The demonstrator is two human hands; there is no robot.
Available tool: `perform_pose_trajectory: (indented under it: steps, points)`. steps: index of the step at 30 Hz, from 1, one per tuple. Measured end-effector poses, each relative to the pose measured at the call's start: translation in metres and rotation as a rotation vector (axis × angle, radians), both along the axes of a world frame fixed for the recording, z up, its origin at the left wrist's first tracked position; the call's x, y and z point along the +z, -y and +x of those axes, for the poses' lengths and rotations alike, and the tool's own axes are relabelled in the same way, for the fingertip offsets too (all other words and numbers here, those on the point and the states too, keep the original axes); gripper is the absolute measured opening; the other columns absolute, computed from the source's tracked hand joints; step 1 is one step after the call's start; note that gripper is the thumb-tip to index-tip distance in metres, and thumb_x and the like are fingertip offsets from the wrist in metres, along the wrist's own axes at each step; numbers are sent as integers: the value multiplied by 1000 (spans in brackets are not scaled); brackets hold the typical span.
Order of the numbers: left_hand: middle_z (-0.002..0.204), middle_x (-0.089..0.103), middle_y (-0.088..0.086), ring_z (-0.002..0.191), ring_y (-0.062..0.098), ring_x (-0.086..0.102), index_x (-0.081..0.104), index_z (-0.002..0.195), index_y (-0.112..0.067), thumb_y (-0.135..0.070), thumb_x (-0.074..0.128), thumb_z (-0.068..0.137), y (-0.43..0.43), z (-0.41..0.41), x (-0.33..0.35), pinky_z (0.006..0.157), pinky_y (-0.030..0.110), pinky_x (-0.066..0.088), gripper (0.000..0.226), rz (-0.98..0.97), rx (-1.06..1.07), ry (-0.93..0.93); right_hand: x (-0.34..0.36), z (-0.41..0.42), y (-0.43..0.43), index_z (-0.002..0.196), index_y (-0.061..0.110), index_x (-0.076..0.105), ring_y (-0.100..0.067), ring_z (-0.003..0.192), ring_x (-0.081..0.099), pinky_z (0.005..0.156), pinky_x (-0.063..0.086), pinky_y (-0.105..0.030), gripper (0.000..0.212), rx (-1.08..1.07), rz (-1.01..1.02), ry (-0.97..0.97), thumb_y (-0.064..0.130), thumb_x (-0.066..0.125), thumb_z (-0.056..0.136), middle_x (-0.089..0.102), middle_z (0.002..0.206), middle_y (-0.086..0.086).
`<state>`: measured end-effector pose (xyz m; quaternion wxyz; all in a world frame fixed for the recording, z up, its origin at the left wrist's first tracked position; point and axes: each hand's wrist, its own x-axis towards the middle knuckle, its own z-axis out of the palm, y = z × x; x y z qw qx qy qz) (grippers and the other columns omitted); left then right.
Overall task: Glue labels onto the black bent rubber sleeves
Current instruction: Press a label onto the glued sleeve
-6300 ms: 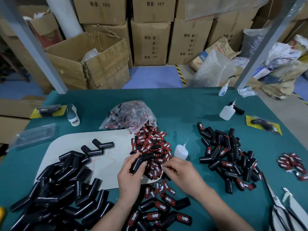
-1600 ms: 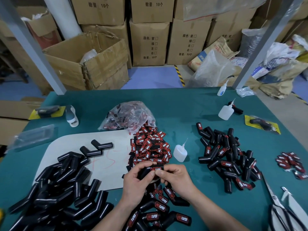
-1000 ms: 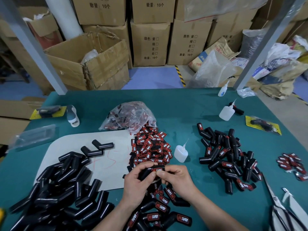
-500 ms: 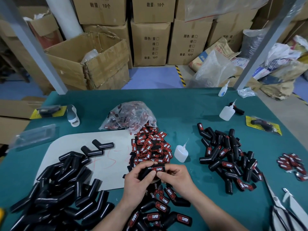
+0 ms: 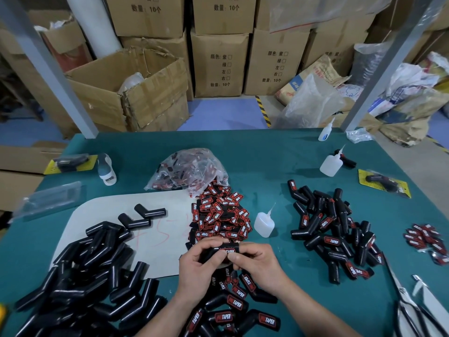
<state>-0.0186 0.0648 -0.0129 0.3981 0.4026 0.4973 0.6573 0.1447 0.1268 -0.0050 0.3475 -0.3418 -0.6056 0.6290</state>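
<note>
Warehouse-type room, cardboard boxes [image 5: 218, 62] stacked along the back, and all the work happens on a green table [image 5: 267, 154] with a white mat [image 5: 155, 215] on its left half. Both hands are busy with one bent black sleeve [image 5: 210, 251], held just above the table in front of the person, right at the near edge of the loose label pile [image 5: 221, 217]. The left hand [image 5: 199, 266] has its fingers wrapped round the sleeve's body, and the right hand [image 5: 260, 261] pinches the other end, with its thumb right by the red label [image 5: 228, 251] sitting on it. So I'd say this is the press-down step: label's on, glue is grabbing, and they're squeezing it flat. Can't tell if the edges are fully stuck, too small to see. Next move is probably dropping this one with the finished sleeves [image 5: 233, 310] near the body or the labelled heap [image 5: 335, 232] on the right, then grabbing a blank from the big unlabelled pile [image 5: 92, 271] on the left. That needs the right hand free to pick up the glue bottle [image 5: 263, 223], which stands just beside the labels, and a fresh label. Main thing is not letting go before it holds on that curve.
</note>
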Motion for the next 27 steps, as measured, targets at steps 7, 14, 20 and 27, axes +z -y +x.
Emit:
perform_pose_trajectory:
  steps: [7, 14, 20, 27]
  points:
    - [106, 75, 16, 102, 27, 72, 77, 91, -22, -25, 77, 81, -1, -1, 2, 91, 28, 56, 10, 24, -18, 41, 1, -1, 2, 77, 14, 75, -17, 65, 57, 62, 46, -33, 21, -12, 15, 5, 29, 74, 91, 65, 68, -2]
    - [106, 75, 11, 101, 24, 72, 76, 91, -26, -22, 76, 82, 0, 0, 0, 90, 25, 55, 9, 69, -19, -13, -1, -6, 5, 94, 16, 81, -17, 81, 65, 74, 53, -34, 26, -84, -46, -17, 40, 78, 84, 76, 87, -13]
    - [104, 76, 8, 101, 26, 72, 75, 91, -25, -22, 75, 83, 0, 0, -1, 93, 30, 56, 9, 82, -8, -55, -4, -4, 5, 100, 15, 80, -18, 88, 71, 78, 54, -27, 24, -68, -81, -51, 35, 77, 87, 77, 96, -11]
    - [105, 75, 9, 102, 25, 72, 74, 91, -25, -20, 75, 83, -1, 0, 1, 91, 27, 55, 9, 87, 0, -43, -2, -6, 5, 93, 14, 81, -4, 66, 59, 64, 47, -18, 18, -120, -92, -98, 28, 78, 84, 71, 71, 2]
